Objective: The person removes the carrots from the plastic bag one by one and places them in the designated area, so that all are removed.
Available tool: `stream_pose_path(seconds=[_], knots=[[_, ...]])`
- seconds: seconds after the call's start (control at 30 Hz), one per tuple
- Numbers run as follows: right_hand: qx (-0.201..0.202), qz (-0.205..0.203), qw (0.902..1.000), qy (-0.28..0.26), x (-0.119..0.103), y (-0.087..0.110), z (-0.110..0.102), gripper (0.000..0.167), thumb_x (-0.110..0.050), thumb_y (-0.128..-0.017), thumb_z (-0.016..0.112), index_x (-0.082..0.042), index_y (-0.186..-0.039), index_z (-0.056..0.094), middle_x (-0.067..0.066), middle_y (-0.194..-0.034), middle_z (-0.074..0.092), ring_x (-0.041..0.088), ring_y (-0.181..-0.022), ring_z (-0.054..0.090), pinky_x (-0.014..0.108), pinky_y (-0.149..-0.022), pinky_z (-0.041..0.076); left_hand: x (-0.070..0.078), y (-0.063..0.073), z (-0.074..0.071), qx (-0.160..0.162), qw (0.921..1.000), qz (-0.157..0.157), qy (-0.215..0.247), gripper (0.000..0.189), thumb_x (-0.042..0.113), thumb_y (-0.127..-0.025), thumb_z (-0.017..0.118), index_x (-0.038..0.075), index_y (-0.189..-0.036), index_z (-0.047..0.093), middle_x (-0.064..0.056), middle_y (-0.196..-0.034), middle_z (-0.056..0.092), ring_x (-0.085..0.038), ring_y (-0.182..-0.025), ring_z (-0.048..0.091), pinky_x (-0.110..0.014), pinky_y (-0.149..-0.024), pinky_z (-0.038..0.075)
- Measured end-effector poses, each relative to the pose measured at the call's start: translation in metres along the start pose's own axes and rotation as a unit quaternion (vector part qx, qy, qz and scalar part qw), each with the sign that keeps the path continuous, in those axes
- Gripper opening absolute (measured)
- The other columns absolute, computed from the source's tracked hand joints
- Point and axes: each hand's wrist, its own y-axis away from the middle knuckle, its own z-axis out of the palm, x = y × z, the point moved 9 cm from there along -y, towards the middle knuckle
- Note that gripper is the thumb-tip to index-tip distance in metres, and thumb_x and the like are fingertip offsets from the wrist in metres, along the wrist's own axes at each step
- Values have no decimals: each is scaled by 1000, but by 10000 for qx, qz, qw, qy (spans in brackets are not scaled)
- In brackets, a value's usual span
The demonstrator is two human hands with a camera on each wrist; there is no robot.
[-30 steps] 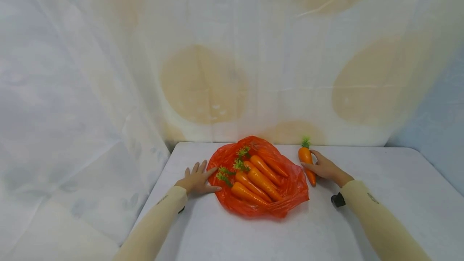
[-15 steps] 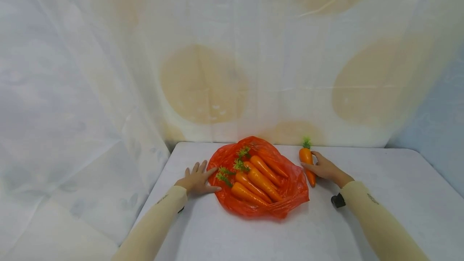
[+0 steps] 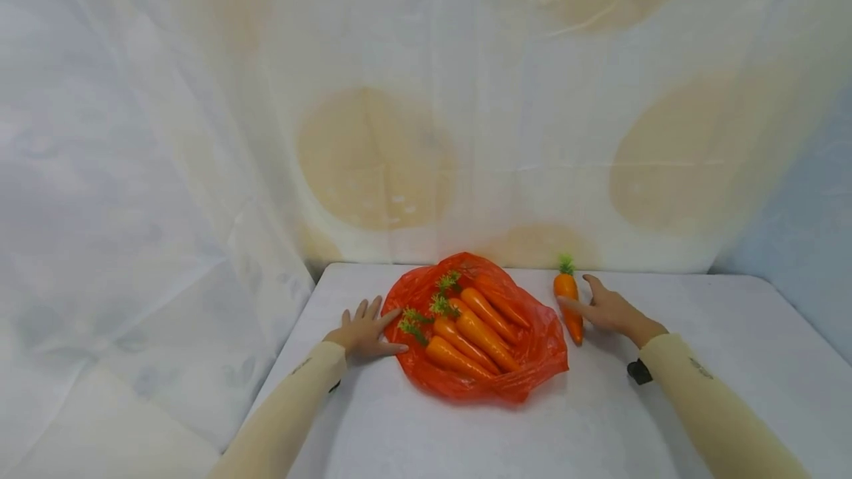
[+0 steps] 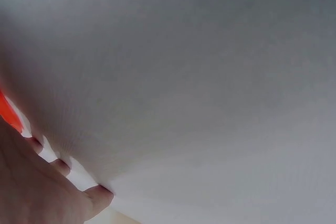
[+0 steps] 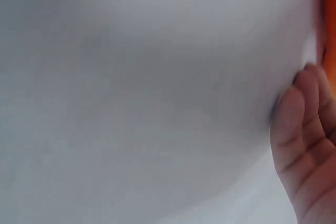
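Observation:
A red plastic bag point(image 3: 547, 325) lies spread on the table, with several glossy orange carrots point(image 3: 474, 330) with green tops on it. My left hand point(image 3: 362, 335) rests flat at the bag's left edge, fingers spread, index finger and thumb reaching its rim. To the right of the bag lies a single carrot point(image 3: 566, 287), its green top toward the back. Beside it is my right hand point(image 3: 614, 312), fingers loosened and apart from the carrot, the thumb across its near side. In the right wrist view the fingers point(image 5: 290, 114) are relaxed, with an orange strip of carrot point(image 5: 331, 30) at the edge.
The white table point(image 3: 426, 442) has its back edge close to a pale curtain point(image 3: 506, 94) with tan circles. Another light sheet point(image 3: 133, 242) hangs on the left side. A black band point(image 3: 639, 372) shows at the right sleeve.
My right hand has let go of the single carrot and drawn slightly right, its fingers opening. The carrot stays on the table. My left hand and the bag keep their places.

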Motion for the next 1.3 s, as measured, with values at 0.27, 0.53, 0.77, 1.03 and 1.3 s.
stream_pose_path(seconds=[0.27, 0.53, 0.77, 1.03, 1.3], knots=[[1343, -503, 9844, 1019, 15, 13, -36, 95, -68, -94, 43, 4, -152, 22, 41, -143, 33, 58, -123, 41, 74, -98, 36, -1, 2, 0, -9, 10000, -6, -16, 92, 81, -78, 53, 39, -155, 27, -11, -167, 8, -42, -152, 9, -70, -116, 10], [2485, -648, 9435, 2096, 39, 34, -61, 87, -68, -93, 44, -10, -155, 26, 35, -159, 5, 63, -131, 24, 79, -103, 20, 4, 7, -4, -32, 10000, -66, -22, 92, 81, -78, 55, 38, -155, 28, -11, -167, 9, -42, -152, 10, -70, -117, 11], [2607, -574, 9337, 2388, 54, 45, -73, 84, -66, -93, 46, -11, -153, 28, 34, -160, -1, 60, -133, 19, 78, -107, 11, 4, 6, -4, -13, 10000, -49, 44, 93, 82, -77, 55, 38, -155, 29, -12, -167, 9, -43, -152, 10, -70, -116, 10], [2417, -255, 9436, 2247, 72, 44, -71, 90, -69, -92, 46, -7, -154, 25, 36, -159, -5, 62, -133, 16, 78, -109, 6, -3, 0, 2, 17, 9999, -113, 35, 94, 83, -76, 55, 39, -155, 29, -11, -167, 9, -42, -152, 9, -70, -116, 9], [2352, -193, 9482, 2125, 82, 41, -69, 93, -71, -92, 42, -6, -154, 22, 36, -158, -9, 62, -133, 15, 78, -109, 5, -3, -4, 5, 17, 10000, -89, -33, 96, 86, -74, 52, 41, -155, 27, -10, -168, 8, -41, -152, 9, -70, -117, 8]])
